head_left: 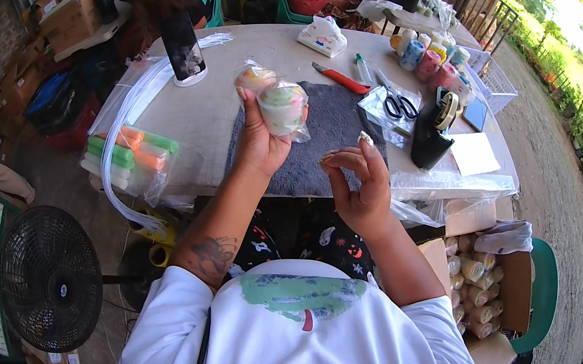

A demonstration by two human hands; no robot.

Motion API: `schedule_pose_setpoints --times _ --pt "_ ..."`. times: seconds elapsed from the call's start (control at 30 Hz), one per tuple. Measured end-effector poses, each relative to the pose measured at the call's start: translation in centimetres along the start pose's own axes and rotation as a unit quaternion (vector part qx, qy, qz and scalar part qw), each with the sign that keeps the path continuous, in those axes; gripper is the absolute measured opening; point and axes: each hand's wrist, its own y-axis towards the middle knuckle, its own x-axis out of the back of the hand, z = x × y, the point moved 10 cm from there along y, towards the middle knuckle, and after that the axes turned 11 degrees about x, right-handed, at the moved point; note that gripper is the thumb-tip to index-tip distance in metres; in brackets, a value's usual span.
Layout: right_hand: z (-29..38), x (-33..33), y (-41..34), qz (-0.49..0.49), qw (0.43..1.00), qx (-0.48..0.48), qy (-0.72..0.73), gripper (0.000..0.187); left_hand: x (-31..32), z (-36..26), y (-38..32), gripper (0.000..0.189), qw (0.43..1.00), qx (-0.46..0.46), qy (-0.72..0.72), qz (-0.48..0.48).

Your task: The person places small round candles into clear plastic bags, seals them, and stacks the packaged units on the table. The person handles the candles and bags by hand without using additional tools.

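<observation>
My left hand (264, 140) is raised over the table and holds two rounded, pale items wrapped in clear plastic (281, 105), with coloured specks and a green tint showing through. To their right, my right hand (357, 184) is in the air with its fingers bent and apart, touching nothing. Beneath both lies a dark grey cloth (305, 167). Beyond the cloth are a red-handled knife (346, 80), a pair of black-handled scissors (401, 106) on clear plastic bags, and a black tape dispenser (432, 142) with a roll of tape.
A smartphone on a stand (182, 48), white strands (122, 125) and bagged orange, green and white rolls (125, 154) lie left. Patterned rolls (428, 63) stand back right. Below right is a carton of wrapped items (482, 289); a black fan (49, 280) stands lower left. Other people sit beyond the table.
</observation>
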Motion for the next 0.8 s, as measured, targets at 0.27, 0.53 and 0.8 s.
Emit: schedule_pose_setpoints --times 0.27,0.53,0.8 --pt "-0.9 -1.6 0.6 0.006 0.999 0.037 -0.023 0.073 -3.0 1.5 -1.4 0.076 0.996 0.044 0.025 0.068" --pt "-3.7 -0.6 -2.4 -0.081 0.883 -0.285 0.364 0.021 -3.1 1.0 -1.5 0.080 0.997 0.034 0.018 0.070" --pt "-5.7 -3.5 -3.4 -0.017 0.771 -0.445 0.456 0.018 -3.6 1.4 -1.8 0.081 0.994 0.034 0.041 0.100"
